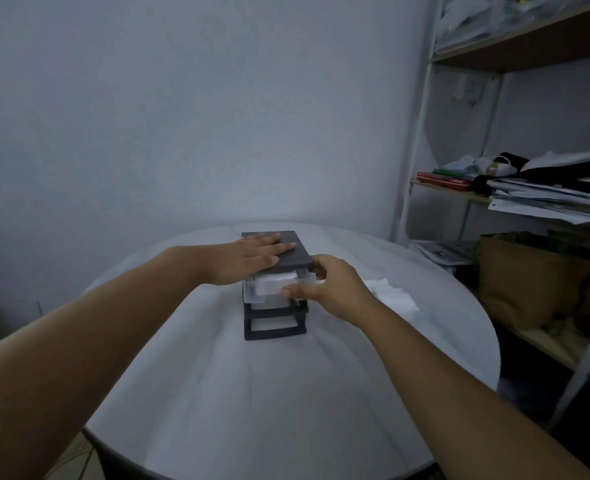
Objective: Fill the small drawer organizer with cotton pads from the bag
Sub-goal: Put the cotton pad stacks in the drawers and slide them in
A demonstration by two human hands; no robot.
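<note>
A small dark grey drawer organizer (275, 320) stands in the middle of the round white table (286, 393). Its clear top drawer (254, 292) is pulled partly out, and white cotton pads (274, 280) show inside it. My left hand (252, 256) lies flat on the organizer's top, fingers spread. My right hand (324, 284) grips the front right of the clear drawer between thumb and fingers. A crumpled white bag of cotton pads (392, 295) lies on the table just right of the organizer, partly behind my right wrist.
A metal shelf unit (421, 133) stands to the right, loaded with papers (546, 199), clothing and a brown paper bag (522, 278). A plain wall is behind the table. The table's near edge (120, 452) curves at the lower left.
</note>
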